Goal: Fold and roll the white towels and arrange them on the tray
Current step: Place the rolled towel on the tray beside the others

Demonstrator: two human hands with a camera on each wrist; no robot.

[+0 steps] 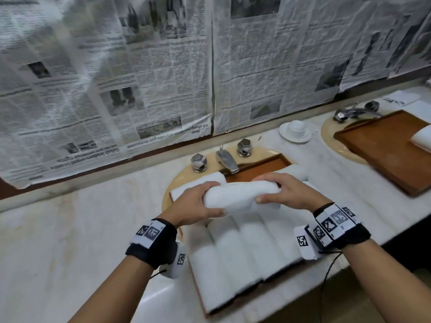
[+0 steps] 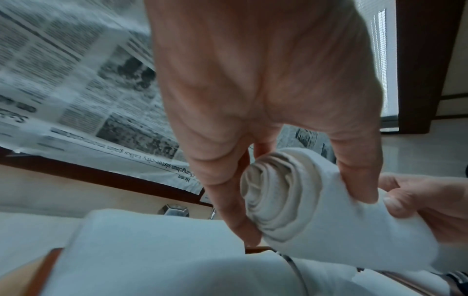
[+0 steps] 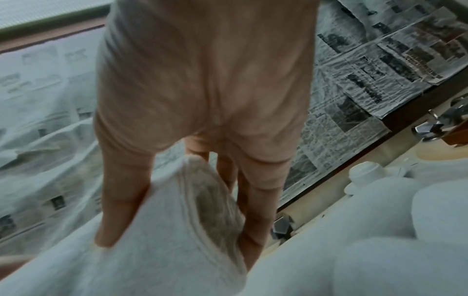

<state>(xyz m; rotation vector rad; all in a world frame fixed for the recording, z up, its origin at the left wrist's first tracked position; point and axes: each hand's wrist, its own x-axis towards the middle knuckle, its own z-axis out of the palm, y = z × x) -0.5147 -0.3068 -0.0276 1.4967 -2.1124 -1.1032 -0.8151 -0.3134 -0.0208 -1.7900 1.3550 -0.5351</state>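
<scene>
While both hands grasp it, the rolled towel (image 1: 242, 193) hangs clear above the near tray (image 1: 208, 310), one end in each grip. The left hand (image 1: 194, 203) curls round its left end, thumb below and fingers (image 2: 229, 202) wrapped over the spiral face that shows in the left wrist view; the right hand (image 1: 284, 193) clamps the other end, thumb on the near side and fingers (image 3: 258, 220) behind. Just below the grip, a row of finished rolls (image 1: 240, 257) lies side by side on that tray, touching one another, and beyond the grip more white towels (image 1: 198, 183) rest on another tray (image 1: 256, 170) set over the sink, near the tap (image 1: 226, 159). Well off to the right of the hands a third tray (image 1: 382, 148) holds a further towel, beside a cup on its saucer (image 1: 295, 131). Terry cloth like this should be light and soft, with nothing stiff to keep the coil shut, so I judge the roll will slacken or sag in the middle if either end is let go early. Holding it at both ends with the loose outer edge pinned under the thumbs looks right; setting it down with that edge underneath would probably keep it wound. It is not slippery and not fragile, so firm squeezing should do no harm.
</scene>
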